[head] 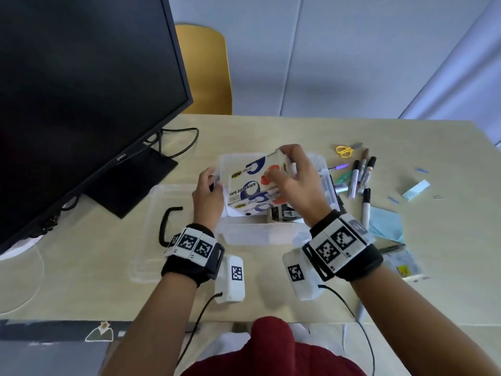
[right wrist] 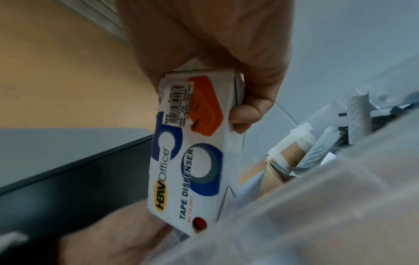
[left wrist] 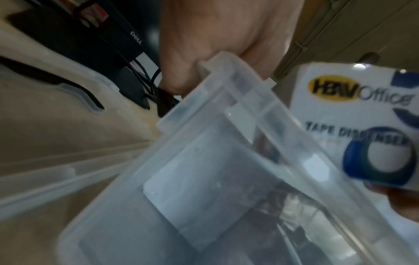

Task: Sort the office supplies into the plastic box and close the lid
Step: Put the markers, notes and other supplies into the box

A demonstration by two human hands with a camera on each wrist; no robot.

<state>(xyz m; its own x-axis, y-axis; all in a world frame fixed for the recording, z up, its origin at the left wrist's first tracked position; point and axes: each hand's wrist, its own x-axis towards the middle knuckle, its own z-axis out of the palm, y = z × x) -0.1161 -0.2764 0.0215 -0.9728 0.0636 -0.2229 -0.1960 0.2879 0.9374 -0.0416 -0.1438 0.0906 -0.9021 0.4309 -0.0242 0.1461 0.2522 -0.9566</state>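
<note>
A clear plastic box (head: 260,234) stands open in the middle of the table. My right hand (head: 287,175) grips a white tape dispenser carton (head: 249,185) at its far end and holds it tilted over the box. In the right wrist view the carton (right wrist: 192,157) hangs from my fingers (right wrist: 244,114) above the box. My left hand (head: 208,191) grips the box's left rim; in the left wrist view its fingers (left wrist: 181,75) curl over the rim (left wrist: 215,86). A stapler (head: 282,213) lies inside the box. The clear lid (head: 151,229) lies flat to the left.
Right of the box lie several markers (head: 360,175), yellow scissors (head: 344,151), a pale blue eraser (head: 414,189), blue paper (head: 385,223) and small clips. A black monitor (head: 81,104) stands at the left with cables behind. A yellow chair (head: 206,71) is beyond the table.
</note>
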